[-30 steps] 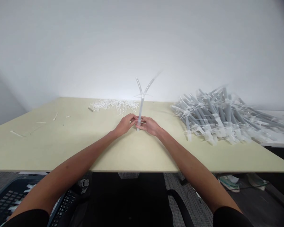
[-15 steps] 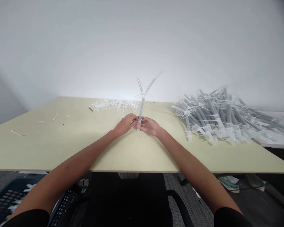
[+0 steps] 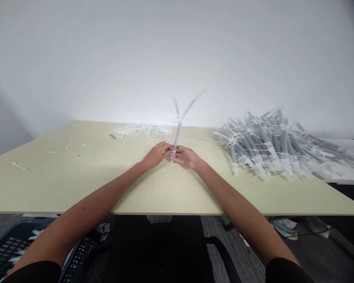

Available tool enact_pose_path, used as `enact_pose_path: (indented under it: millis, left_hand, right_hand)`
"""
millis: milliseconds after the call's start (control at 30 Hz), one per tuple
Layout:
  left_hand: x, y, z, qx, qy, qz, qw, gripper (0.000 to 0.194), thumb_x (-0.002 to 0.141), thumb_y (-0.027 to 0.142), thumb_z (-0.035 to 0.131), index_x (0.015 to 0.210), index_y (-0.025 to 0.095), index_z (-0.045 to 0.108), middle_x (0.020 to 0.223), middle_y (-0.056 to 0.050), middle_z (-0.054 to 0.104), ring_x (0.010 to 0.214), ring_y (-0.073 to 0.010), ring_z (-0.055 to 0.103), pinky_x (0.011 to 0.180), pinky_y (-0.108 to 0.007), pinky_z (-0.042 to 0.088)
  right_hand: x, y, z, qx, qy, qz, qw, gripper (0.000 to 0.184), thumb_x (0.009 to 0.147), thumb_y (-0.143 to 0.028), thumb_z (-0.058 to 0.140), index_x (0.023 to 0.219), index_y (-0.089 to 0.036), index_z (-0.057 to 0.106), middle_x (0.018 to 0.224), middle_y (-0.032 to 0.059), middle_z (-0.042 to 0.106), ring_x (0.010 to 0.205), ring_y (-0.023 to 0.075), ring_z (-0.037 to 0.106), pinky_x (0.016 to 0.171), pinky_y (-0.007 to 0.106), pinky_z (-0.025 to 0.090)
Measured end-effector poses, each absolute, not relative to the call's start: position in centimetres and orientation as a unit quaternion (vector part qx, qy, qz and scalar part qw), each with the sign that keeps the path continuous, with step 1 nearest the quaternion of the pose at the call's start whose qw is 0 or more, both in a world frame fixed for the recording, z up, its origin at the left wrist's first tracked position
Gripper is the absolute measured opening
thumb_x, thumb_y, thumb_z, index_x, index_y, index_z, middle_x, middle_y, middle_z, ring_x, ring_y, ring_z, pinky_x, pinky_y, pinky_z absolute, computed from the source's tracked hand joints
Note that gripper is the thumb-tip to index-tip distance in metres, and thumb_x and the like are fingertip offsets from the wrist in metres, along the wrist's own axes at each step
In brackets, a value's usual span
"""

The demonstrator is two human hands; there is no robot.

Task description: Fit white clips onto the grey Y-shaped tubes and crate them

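Near the middle of the table, a Y-shaped clear tube assembly [image 3: 178, 129] stands almost upright, leaning slightly right, its two thin branches spreading at the top. Thin tie tails stick out at its fork. My right hand [image 3: 186, 157] is closed around the lower end from the right, with the fingers behind and the thumb in front. From the left, my left hand [image 3: 157, 154] has its fingertips pinched together at the same low spot, against a small tie around the tube. The exact grip of the left fingers is too small to make out fully.
White cable ties [image 3: 143, 129] lie heaped behind my left hand. A large pile of similar tube assemblies [image 3: 265, 145] covers the table's right side. Loose tie scraps [image 3: 20, 166] are scattered at left. Below the table edge sits a dark basket [image 3: 8, 241] with white parts.
The tube assembly's top has tilted very slightly to the right. Both hands keep their places at its lower end.
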State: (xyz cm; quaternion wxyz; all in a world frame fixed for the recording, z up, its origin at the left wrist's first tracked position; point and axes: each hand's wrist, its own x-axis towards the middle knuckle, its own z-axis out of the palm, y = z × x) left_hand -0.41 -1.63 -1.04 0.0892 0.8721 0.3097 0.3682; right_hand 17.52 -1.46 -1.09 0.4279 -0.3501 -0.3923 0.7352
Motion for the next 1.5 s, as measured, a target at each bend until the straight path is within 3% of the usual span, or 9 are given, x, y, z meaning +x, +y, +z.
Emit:
enact_pose_path:
  millis: [267,467,633,833,1100,1300,1500]
  left_hand:
    - [-0.4,-1.6,-1.1,0.85,0.325,0.387,0.15,0.018,0.087,0.03,0.043,0.092,0.02,0.057,0.09,-0.004,0.056,0.084,-0.0169,0.055,0.077,-0.031,0.044]
    - [-0.1,-1.1,-1.9,0.718,0.364,0.452,0.385,0.026,0.079,0.038,0.058,0.096,0.018,0.053,0.083,-0.003,0.06,0.075,-0.0149,0.06,0.076,-0.032,0.048]
    - [-0.5,-0.9,-1.4,0.608,0.348,0.504,0.505,0.04,0.085,0.052,0.043,0.096,0.014,0.051,0.074,-0.004,0.058,0.065,-0.0135,0.059,0.073,-0.034,0.05]
    - [-0.1,-1.6,-1.3,0.659,0.344,0.475,0.471,0.045,0.083,0.058,0.042,0.086,0.015,0.054,0.072,-0.003,0.057,0.065,-0.0127,0.056,0.069,-0.03,0.048]
    - [0.7,-2.6,-1.7,0.726,0.399,0.402,0.39,0.04,0.079,0.057,0.05,0.09,0.018,0.053,0.078,-0.001,0.061,0.067,-0.0131,0.055,0.064,-0.026,0.043]
    - [0.5,-2.7,-1.5,0.759,0.404,0.393,0.326,0.035,0.082,0.054,0.045,0.082,0.02,0.051,0.069,0.002,0.057,0.062,-0.0129,0.054,0.06,-0.025,0.041]
    - [0.5,-2.8,-1.4,0.789,0.428,0.38,0.223,0.03,0.084,0.05,0.044,0.089,0.021,0.052,0.079,-0.001,0.062,0.069,-0.0153,0.056,0.062,-0.027,0.041]
  right_hand:
    - [17.3,-1.7,-1.1,-0.354,-0.407,0.721,0.434,0.027,0.075,-0.012,0.047,0.096,-0.017,0.064,0.091,0.0067,0.062,0.081,0.0121,0.062,0.082,0.027,0.054]
    - [16.8,-2.5,-0.7,-0.359,-0.49,0.656,0.448,0.022,0.079,-0.028,0.055,0.094,-0.015,0.064,0.087,0.0074,0.064,0.078,0.0153,0.063,0.08,0.031,0.054]
    - [17.1,-2.6,-0.1,-0.355,-0.497,0.651,0.451,0.024,0.079,-0.029,0.058,0.098,-0.015,0.063,0.084,0.0063,0.065,0.073,0.0148,0.064,0.063,0.023,0.053]
    - [17.5,-2.0,-0.3,-0.363,-0.481,0.631,0.488,0.024,0.078,-0.03,0.057,0.096,-0.014,0.062,0.08,0.0067,0.066,0.066,0.0132,0.062,0.049,0.02,0.045]
    - [16.9,-2.1,-0.6,-0.372,-0.547,0.546,0.514,0.021,0.072,-0.036,0.061,0.08,-0.016,0.061,0.079,0.0028,0.061,0.072,0.0128,0.056,0.061,0.024,0.045]
    - [17.0,-2.1,-0.9,-0.365,-0.563,0.524,0.525,0.037,0.067,-0.034,0.068,0.099,-0.022,0.055,0.074,-0.0025,0.058,0.07,0.0115,0.056,0.062,0.023,0.042]
    - [17.1,-1.5,-0.9,-0.403,-0.576,0.451,0.55,0.031,0.068,-0.042,0.066,0.083,-0.017,0.056,0.074,0.0016,0.061,0.069,0.0134,0.057,0.064,0.027,0.045]
